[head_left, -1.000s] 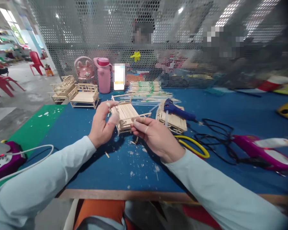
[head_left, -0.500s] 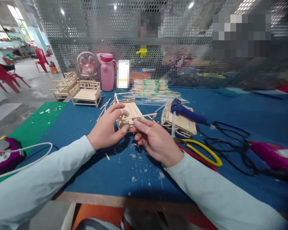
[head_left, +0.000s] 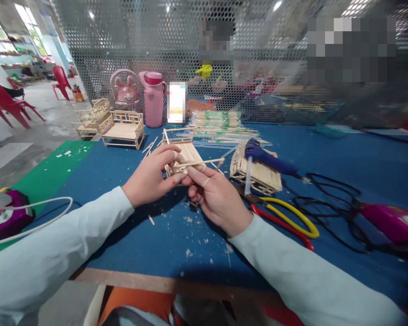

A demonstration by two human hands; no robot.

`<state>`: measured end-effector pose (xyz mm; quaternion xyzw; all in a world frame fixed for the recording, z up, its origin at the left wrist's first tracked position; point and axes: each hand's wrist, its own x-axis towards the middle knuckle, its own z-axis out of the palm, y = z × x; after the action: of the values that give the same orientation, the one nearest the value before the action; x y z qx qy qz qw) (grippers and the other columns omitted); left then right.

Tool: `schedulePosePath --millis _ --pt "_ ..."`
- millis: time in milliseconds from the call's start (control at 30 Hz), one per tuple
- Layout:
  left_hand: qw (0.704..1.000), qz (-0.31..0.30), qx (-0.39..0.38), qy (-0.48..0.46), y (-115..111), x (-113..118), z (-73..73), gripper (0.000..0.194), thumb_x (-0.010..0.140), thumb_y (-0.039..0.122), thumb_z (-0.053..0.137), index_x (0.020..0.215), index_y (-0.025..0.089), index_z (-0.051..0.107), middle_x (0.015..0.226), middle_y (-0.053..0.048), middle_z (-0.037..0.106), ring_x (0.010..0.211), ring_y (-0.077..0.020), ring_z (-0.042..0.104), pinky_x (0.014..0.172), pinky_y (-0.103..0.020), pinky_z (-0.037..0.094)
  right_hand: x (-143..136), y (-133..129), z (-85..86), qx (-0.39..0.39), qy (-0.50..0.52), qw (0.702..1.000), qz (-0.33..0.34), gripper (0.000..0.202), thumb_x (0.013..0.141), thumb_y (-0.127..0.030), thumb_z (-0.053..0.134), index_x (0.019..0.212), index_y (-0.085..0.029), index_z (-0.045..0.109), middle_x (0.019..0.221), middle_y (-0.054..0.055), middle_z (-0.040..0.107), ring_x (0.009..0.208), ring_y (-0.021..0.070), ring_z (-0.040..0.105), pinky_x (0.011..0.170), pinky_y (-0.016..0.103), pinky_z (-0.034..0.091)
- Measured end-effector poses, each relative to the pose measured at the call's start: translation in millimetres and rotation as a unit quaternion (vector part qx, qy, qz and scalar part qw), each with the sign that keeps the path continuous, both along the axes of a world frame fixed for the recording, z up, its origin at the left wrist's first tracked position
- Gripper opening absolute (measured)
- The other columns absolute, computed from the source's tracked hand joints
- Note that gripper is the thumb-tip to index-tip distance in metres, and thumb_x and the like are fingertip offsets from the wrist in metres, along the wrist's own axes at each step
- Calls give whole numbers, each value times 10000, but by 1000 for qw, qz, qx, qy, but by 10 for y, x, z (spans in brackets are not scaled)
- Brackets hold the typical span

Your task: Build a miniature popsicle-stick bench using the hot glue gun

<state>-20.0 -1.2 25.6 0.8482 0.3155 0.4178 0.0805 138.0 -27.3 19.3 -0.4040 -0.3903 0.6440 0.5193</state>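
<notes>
Left hand (head_left: 152, 175) and right hand (head_left: 221, 198) are both grasping the near side of a small, pale wooden-stick bench (head_left: 187, 153) between them, its slatted seat seemingly done, its railings (head_left: 206, 162) apparently less complete than on the similar pale wooden-stick bench (head_left: 124, 130) beyond the left hand.

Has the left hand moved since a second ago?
Yes: against the pink bottle, the thumb of the left hand has shifted rightward and toward the wearer, nearer the right hand.

No legible text; phone screen (head_left: 177, 102) pixelated, green markings on stick packs (head_left: 216, 119) unreadable.
</notes>
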Motion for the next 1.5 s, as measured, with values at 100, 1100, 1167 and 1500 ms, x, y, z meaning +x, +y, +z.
schedulePosePath --millis 100,1100,1167,1500 --pt "1000 -8 -4 12 1 -15 37 153 767 191 643 896 143 578 1113 -144 602 1044 -213 589 799 -342 527 4 -6 -7 38 -43 998 -19 241 643 -361 740 676 -154 623 543 -59 607 369 23 484 342 131 323" --pt "999 1 21 25 5 -6 -2 153 823 221 613 959 154 587 1138 -136 607 1070 -206 588 821 -352 522 -23 -29 -11 7 10 1000 -8 325 568 -402 788 661 -165 586 510 -77 573 364 16 461 351 129 292" --pt "999 6 22 22 0 -3 -5 137 820 210 610 942 154 582 1134 -136 609 1057 -205 592 818 -352 522 -25 -33 -14 14 2 1000 -8 315 584 -402 780 665 -164 591 513 -78 571 365 13 454 354 130 288" --pt "1000 13 23 11 -7 19 -26 111 830 203 584 923 143 575 1131 -147 613 1068 -216 587 827 -356 521 -21 -28 -11 -1 17 1000 14 323 577 -402 790 668 -171 583 512 -85 558 371 12 442 363 134 288"
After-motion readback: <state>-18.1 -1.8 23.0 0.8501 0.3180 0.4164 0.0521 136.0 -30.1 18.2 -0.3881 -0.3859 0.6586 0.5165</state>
